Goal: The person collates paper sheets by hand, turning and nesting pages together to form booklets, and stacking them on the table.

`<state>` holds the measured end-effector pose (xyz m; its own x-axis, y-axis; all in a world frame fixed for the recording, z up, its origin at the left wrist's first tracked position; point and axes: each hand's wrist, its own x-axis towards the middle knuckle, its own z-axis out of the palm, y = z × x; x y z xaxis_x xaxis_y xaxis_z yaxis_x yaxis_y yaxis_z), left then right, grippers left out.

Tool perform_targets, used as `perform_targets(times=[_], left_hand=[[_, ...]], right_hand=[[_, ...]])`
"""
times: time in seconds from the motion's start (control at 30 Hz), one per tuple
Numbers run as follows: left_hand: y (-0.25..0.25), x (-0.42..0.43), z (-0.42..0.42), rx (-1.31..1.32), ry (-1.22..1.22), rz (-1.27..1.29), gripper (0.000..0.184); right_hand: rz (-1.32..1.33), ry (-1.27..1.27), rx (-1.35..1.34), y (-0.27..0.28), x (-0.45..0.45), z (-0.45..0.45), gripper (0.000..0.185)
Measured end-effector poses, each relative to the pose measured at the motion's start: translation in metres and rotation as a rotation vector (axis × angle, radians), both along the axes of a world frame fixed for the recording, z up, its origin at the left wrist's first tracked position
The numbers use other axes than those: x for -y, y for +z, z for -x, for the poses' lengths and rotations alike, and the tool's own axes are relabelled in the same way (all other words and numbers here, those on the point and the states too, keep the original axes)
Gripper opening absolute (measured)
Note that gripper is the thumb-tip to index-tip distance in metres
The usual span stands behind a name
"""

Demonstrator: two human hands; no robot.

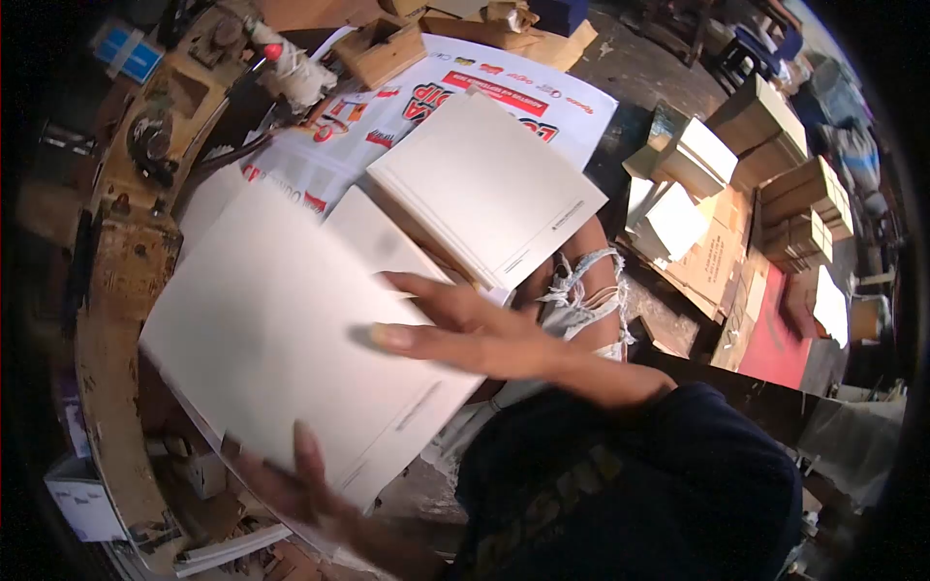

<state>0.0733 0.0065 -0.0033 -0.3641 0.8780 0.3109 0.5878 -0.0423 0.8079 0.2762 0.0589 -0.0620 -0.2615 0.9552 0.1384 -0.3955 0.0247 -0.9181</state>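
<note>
A large white sheet or page stack (252, 290) with a small printed line near one edge lies tilted in front of me. My left hand (305, 489) is at its near edge, thumb on top and fingers along the edge, blurred and partly hidden. Over its right side my right hand (475, 334) is stretched out, thumb and fingers apart, slightly blurred. Beyond it sits a thicker stack of white printed pages (489, 184). Another pale stack (378, 232) shows partly between the two.
Beneath the stacks is a printed poster (572, 107). A wooden block (381, 53) and a wrapped bottle-like object (291, 68) stand at the back. A worn wooden machine frame (121, 329) runs along the left. Several paper bundles (804, 208) sit at the right beside a red board (775, 329).
</note>
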Motion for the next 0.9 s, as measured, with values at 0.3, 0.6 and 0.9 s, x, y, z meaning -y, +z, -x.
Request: perform_targets(times=[0.3, 0.6, 0.9], left_hand=[[-0.082, -0.121, -0.18, 0.095, -0.765, -0.078, 0.021], [-0.09, -0.136, -0.228, -0.015, -1.023, 0.193, 0.029], [-0.08, -0.12, -0.186, 0.699, -0.834, 0.412, 0.019]], right_hand=[[0.058, -1.024, 0.177, 0.018, 0.02, -0.206, 0.035], [0.034, -1.028, 0.314, 0.01, 0.041, -0.271, 0.039], [0.135, -1.094, 0.315, 0.019, 0.002, -0.27, 0.045]])
